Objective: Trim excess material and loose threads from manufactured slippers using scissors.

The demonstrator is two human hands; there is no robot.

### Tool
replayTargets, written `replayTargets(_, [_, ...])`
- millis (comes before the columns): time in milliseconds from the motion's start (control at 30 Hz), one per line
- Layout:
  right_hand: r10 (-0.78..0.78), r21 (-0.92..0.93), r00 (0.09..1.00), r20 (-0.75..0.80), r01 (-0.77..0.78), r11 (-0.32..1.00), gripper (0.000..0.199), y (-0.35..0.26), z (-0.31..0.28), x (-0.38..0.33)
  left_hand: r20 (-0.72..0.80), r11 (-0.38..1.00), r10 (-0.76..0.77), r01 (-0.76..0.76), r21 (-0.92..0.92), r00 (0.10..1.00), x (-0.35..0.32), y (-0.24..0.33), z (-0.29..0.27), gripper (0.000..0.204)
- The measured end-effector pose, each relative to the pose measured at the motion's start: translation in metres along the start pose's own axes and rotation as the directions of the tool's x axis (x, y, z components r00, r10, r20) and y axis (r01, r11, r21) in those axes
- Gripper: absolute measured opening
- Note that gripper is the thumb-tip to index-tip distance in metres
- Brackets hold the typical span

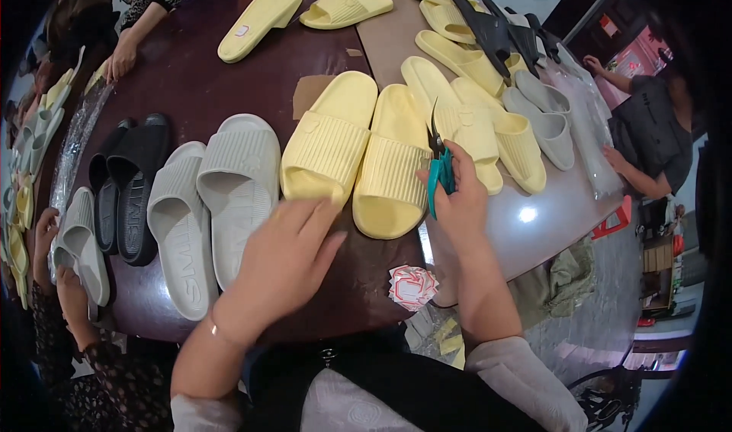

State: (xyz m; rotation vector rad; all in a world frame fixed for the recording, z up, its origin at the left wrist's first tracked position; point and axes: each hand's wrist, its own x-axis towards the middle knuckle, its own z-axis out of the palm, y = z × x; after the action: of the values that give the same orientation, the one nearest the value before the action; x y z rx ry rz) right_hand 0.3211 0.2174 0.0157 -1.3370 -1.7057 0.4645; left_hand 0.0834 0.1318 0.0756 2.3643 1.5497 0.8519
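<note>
A pair of pale yellow slide sandals lies in front of me with ribbed straps, the left slide (328, 134) and the right slide (393, 165). Over the heel of the left slide is my left hand (286, 245), thumb spread from the fingers; its fingertips are slightly blurred, and whether they touch the slide I cannot tell. My right hand (461, 199) is closed round small scissors (440, 165) with teal handles and dark pointed blades. The blades point up and away, beside the strap of the right slide. A stack of white-and-red stickers (412, 287) lies at the near table edge.
Grey slides (238, 180) and black slides (137, 188) stand to the left. More yellow slides (263, 20) lie at the back, others at the right beside grey ones (545, 119). Co-workers' hands (72, 295) are at the left; another person (652, 127) is at the right.
</note>
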Motion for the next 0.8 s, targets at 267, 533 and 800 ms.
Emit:
replayTargets(267, [0.073,0.034,0.997,0.038,-0.075,0.997,0.049,-0.006,0.001,0.002,0.013,0.953,0.1,-0.099,0.287,0.995,0.084,-0.038,0.04,0.055])
replayTargets(533, [0.102,0.154,0.994,0.031,-0.105,0.982,0.046,0.005,-0.005,0.007,0.216,0.998,0.008,0.006,-0.062,0.976,0.07,-0.014,0.047,0.048])
replayTargets(800, [0.3,0.699,0.951,-0.076,-0.164,0.696,0.04,-0.016,-0.001,0.016,0.236,0.841,-0.269,0.347,-0.414,0.934,0.046,-0.006,0.01,0.035])
